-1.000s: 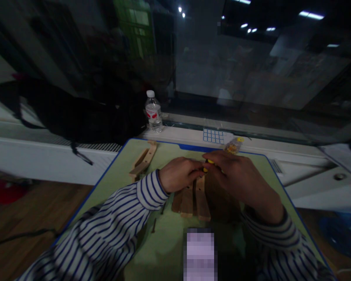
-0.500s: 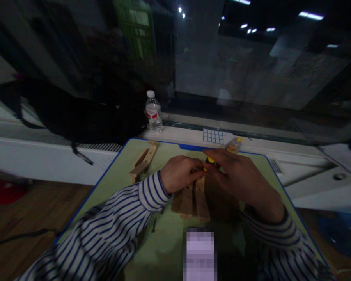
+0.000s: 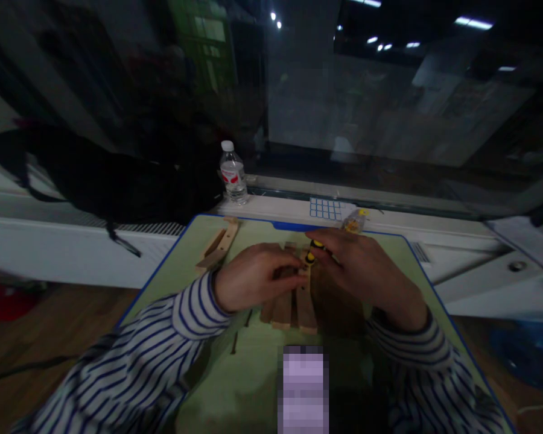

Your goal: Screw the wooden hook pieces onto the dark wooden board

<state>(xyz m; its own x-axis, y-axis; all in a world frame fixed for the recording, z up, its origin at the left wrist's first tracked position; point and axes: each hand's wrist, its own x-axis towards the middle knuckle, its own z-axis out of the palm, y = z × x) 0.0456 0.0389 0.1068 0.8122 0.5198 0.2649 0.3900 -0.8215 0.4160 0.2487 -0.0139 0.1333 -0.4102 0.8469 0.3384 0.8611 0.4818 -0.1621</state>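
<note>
My left hand (image 3: 248,282) rests on a group of wooden slats (image 3: 294,301) lying on the green mat (image 3: 253,361), its fingers pinched near a small yellow and black tool (image 3: 311,253). From the right, my right hand (image 3: 357,265) curls its fingers around that same tool above the far end of the slats. What the left fingertips hold is too small to make out. Both sleeves are blue and white striped.
A separate wooden piece (image 3: 217,246) lies at the mat's far left corner. A water bottle (image 3: 232,173), a blue grid card (image 3: 327,208) and a small bag of yellow parts (image 3: 353,222) sit on the white ledge. Two dark screws (image 3: 234,343) lie near my left sleeve.
My left hand has slid a little back along the slats. The right hand stays on the yellow tool. The view has shifted slightly.
</note>
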